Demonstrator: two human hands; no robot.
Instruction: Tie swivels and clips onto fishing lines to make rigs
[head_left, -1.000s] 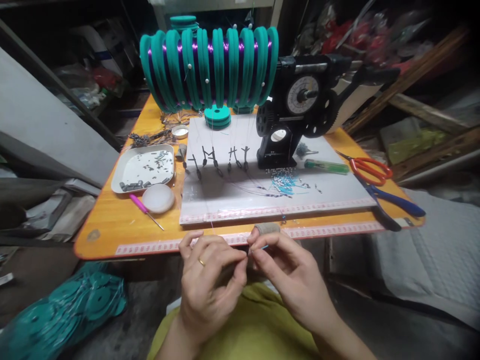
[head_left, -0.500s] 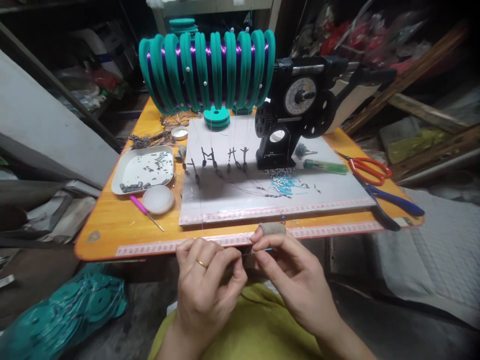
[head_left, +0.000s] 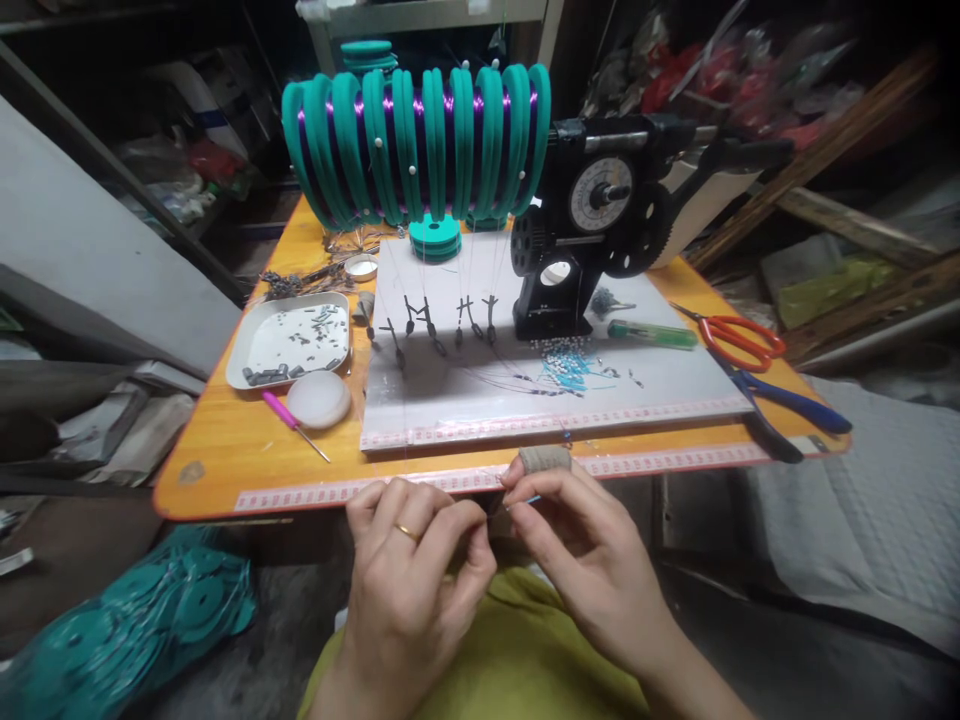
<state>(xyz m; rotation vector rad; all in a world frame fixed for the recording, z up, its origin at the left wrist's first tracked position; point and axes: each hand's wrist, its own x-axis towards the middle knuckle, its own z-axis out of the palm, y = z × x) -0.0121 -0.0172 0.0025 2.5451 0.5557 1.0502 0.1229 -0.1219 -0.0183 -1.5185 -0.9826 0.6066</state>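
Observation:
My left hand, with a ring on one finger, is closed in a pinch on a thin line just off the table's front edge. Close beside it, my right hand pinches a short light-blue strand between thumb and fingers; grey wrap covers one of its fingers. The fine line runs across the small gap between both hands. Beyond them, teal spools wound with purple line sit in a row on a black winder. Thin lines hang from the spools to dark swivel-like pieces on the white board.
On the left are a white tray of small grey pieces, a round white lid and a pink-handled needle tool. Blue strands and beads, a green cutter, red-handled scissors and blue-handled pliers lie right.
The view has shifted very slightly. Both hands keep their pinches close together, with only tiny finger movement; less of the light-blue strand shows at my right hand.

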